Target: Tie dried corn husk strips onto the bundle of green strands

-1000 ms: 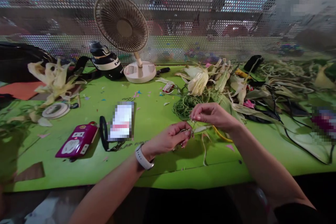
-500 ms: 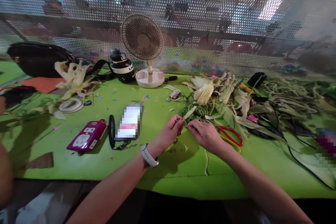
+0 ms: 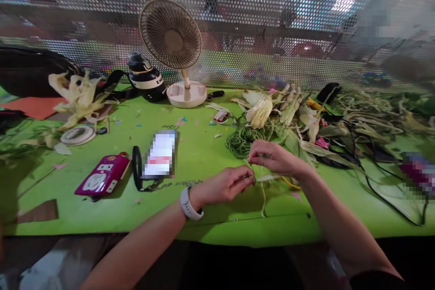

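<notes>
My left hand, with a white watch band at the wrist, is pinched closed on a corn husk strip. Its pale leafy end sticks out to the right of my fingertips. Just above and to the right, my right hand pinches a thin strand that runs down toward the left fingertips; its ends are hidden by fingers. A pale loose strip trails on the green table below. Behind my hands lie a coil of thin green strands and a bunch of dried corn husks.
A desk fan and a black bottle stand at the back. Left of my hands are a phone, a magenta pouch and a tape roll. Yellow handles show under my right forearm. A black cable crosses the right side.
Both hands have come nearer to me and rightward, uncovering the green coil. My right hand now sits higher than the left. The camera view has shifted slightly.
</notes>
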A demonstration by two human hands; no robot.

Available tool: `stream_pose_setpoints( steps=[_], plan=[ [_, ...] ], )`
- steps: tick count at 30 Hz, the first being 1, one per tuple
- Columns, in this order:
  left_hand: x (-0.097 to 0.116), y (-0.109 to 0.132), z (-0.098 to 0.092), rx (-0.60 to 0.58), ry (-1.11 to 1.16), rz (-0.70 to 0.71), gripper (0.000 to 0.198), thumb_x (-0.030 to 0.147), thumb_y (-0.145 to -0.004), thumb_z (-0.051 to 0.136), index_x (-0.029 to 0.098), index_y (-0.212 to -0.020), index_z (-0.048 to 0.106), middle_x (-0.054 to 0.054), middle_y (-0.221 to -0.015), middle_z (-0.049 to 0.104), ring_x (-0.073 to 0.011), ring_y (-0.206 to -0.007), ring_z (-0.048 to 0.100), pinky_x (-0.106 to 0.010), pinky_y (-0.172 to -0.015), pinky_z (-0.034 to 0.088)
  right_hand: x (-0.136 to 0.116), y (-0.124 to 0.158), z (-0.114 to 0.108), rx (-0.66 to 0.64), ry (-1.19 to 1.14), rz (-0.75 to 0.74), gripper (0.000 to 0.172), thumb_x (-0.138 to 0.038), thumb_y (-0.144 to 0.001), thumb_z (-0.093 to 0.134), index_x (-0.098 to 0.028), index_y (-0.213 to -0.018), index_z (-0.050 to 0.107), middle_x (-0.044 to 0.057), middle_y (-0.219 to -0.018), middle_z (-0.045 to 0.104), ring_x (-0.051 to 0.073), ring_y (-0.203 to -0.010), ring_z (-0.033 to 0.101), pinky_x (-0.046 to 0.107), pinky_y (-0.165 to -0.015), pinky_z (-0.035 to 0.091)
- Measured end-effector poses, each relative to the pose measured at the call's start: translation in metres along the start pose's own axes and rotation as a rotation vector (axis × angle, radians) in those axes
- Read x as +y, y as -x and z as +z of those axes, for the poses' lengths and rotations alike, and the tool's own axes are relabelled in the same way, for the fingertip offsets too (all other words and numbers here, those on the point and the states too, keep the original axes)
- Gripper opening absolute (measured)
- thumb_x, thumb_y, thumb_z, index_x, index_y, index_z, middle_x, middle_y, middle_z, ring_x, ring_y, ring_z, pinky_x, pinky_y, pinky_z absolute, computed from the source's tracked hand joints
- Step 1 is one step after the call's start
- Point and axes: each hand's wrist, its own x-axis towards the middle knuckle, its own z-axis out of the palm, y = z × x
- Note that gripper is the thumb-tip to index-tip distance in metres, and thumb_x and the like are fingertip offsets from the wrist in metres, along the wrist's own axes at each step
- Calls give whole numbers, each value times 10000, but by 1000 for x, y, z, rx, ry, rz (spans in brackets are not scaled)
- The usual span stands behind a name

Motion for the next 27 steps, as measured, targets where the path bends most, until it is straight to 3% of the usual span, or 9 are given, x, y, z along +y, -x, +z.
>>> stream_pose_setpoints(
  steps=[2, 5, 9, 11, 16, 19, 21, 23, 27],
  plan=[
    [2, 1, -3, 86, 154, -26, 182, 335, -920, 417, 176, -888, 500, 15, -690, 477, -90, -596, 427, -219, -558, 355, 9, -1, 7, 28, -148, 77, 192, -309, -902, 534, -170, -785, 596, 10, -761, 570, 121, -713, 522, 257, -668, 415],
    [-2, -1, -10, 316, 351, -67, 207, 386, -907, 451, 181, -888, 477, 39, -645, 431, -76, -546, 371, -200, -508, 311, 18, -3, 28, 115, -334, 179, 219, -370, -876, 557, -165, -804, 590, 6, -767, 565, 118, -705, 526, 250, -650, 420],
    [-11, -7, -14, 509, 417, -98, 219, 396, -884, 492, 181, -858, 462, 53, -617, 401, -71, -530, 348, -195, -498, 291, 14, -5, 49, 197, -495, 255, 276, -421, -883, 526, -167, -781, 561, -16, -671, 529, 108, -620, 500, 237, -582, 409],
    [-15, -9, -13, 549, 337, -118, 225, 403, -884, 485, 182, -848, 463, 54, -617, 401, -74, -531, 349, -199, -501, 296, 7, -5, 52, 205, -400, 218, 249, -383, -896, 517, -169, -781, 572, -6, -672, 542, 116, -626, 503, 242, -584, 413],
    [-21, -9, -10, 612, 53, -105, 247, 417, -897, 446, 180, -838, 478, 41, -641, 446, -88, -561, 383, -220, -546, 343, -7, -1, 51, 390, 169, 26, 183, -246, -916, 493, -194, -815, 636, 47, -765, 582, 160, -741, 526, 292, -680, 435],
    [-21, -9, -8, 628, 17, -79, 241, 412, -903, 436, 181, -862, 490, 34, -659, 466, -95, -577, 410, -229, -565, 363, -8, 1, 50, 396, 259, -1, 150, -232, -904, 510, -214, -844, 646, 66, -855, 593, 172, -795, 549, 303, -695, 458],
    [-21, -8, -7, 611, 15, -69, 238, 408, -908, 428, 181, -895, 496, 33, -666, 473, -95, -581, 418, -227, -568, 371, -8, 1, 48, 401, 150, -3, 123, -232, -897, 525, -218, -839, 633, 79, -980, 596, 184, -896, 567, 318, -749, 473],
    [-21, -8, -5, 592, 13, -63, 233, 402, -912, 426, 181, -931, 498, 30, -674, 486, -93, -585, 430, -225, -570, 379, -10, 1, 47, 389, -115, 29, 119, -248, -913, 504, -218, -853, 602, 74, -1043, 591, 168, -898, 589, 312, -746, 488],
    [-21, -8, -1, 593, 40, -59, 225, 396, -914, 432, 180, -927, 496, 13, -709, 521, -100, -626, 474, -230, -595, 407, -17, 0, 53, 329, -604, 171, 170, -313, -953, 430, -209, -900, 553, 30, -843, 591, 121, -694, 589, 255, -589, 483]
  ],
)
